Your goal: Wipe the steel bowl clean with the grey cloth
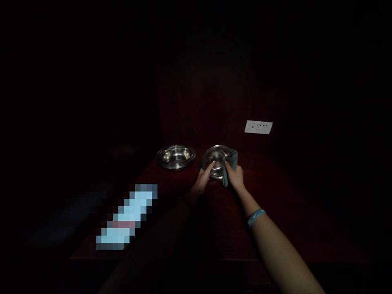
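Observation:
A shiny steel bowl (218, 152) is held up between my hands, its hollow side facing me. My left hand (202, 179) grips the lower left rim, thumb on the inside. On the right rim, my right hand (235, 176) presses a grey-green cloth (231, 161) against the bowl, with the thumb over the inner face. One end of the cloth hangs below the rim. The fingers behind the bowl are hidden. Just to the left, a stack of similar steel bowls (176, 166) rests on the dark red table.
The dark red table (294, 228) has its front edge near the bottom of the view. A bright, pixelated oblong (127, 218) lies at the table's left side. A white socket panel (259, 127) is on the back wall. The surroundings are very dark.

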Demonstrator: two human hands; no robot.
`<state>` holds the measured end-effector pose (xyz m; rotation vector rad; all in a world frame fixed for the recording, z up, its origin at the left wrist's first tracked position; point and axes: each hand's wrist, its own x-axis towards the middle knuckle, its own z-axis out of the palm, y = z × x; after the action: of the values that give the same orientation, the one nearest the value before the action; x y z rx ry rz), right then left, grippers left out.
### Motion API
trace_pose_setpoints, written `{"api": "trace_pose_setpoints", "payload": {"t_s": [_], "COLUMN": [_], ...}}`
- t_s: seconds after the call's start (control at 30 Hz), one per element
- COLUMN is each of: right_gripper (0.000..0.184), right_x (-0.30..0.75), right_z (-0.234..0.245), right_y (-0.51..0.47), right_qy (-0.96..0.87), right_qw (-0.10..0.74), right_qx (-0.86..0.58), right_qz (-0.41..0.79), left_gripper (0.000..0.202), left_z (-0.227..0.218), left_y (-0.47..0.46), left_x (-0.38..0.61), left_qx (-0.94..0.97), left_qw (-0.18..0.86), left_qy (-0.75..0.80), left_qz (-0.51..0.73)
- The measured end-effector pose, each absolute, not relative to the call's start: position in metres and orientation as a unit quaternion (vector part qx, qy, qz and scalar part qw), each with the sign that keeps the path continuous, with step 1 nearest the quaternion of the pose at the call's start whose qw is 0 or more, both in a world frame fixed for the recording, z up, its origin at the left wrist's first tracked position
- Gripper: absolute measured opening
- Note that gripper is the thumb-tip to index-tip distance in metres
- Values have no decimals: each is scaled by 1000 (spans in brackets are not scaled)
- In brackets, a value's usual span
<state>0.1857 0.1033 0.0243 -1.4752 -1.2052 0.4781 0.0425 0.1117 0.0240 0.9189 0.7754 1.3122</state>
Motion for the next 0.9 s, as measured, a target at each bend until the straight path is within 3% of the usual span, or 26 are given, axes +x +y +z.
{"api": "trace_pose_setpoints", "payload": {"t_s": [0.2,0.43,0.7,0.9], "right_gripper": [35,37,35,42], "right_x": [184,181,179,173], "right_z": [29,31,29,22], "right_y": [97,96,97,100], "right_qy": [-555,-548,-491,-461], "right_qw": [519,529,568,600], "right_qx": [-632,-630,-626,-561], "right_qz": [153,150,209,338], "left_gripper": [34,36,44,50], "left_z": [35,37,40,30], "left_y": [113,110,103,104], "left_x": [37,43,49,59], "left_qx": [358,347,378,413], "left_qw": [575,627,651,650], "left_qy": [335,264,251,243], "left_qz": [655,646,608,589]}}
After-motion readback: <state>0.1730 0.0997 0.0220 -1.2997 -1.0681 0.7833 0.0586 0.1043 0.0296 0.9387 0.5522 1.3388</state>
